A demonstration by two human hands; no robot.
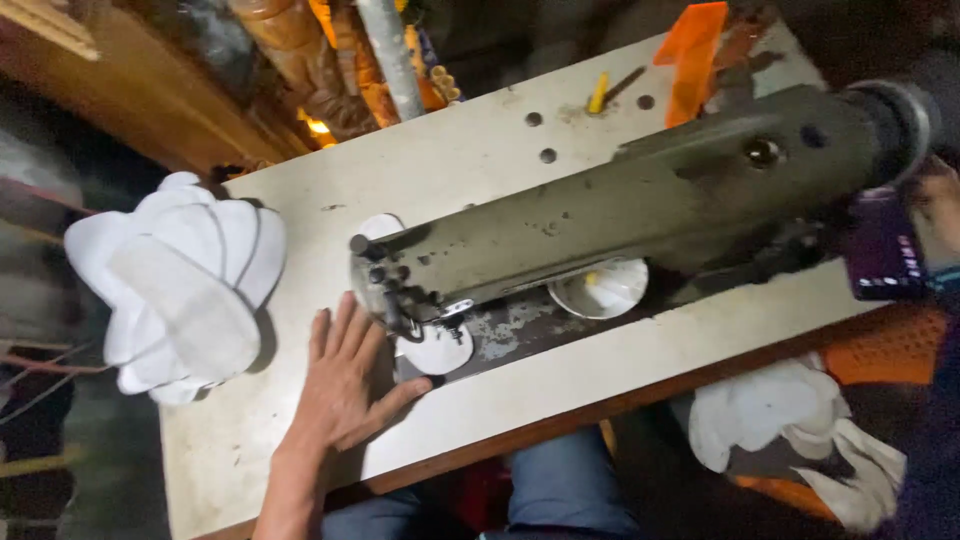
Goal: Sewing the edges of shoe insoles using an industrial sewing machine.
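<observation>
My left hand [340, 385] lies flat on the white table [450, 180], fingers spread, just left of the needle end of a grey-green sewing machine [620, 210]. Its thumb points toward a small white fabric piece [435, 350] lying under the needle. My right hand [938, 205] shows only partly at the right edge, beside the machine's handwheel [900, 115]; what it grips is unclear. A stack of white shoe-sole-shaped pieces [180, 285] sits at the table's left end.
A white cone of thread [600, 288] sits under the machine arm. An orange plastic piece [690, 55] and a yellow peg [598, 92] stand at the back. White cloth pieces [770, 410] lie on my lap at right. Wooden clutter sits behind the table.
</observation>
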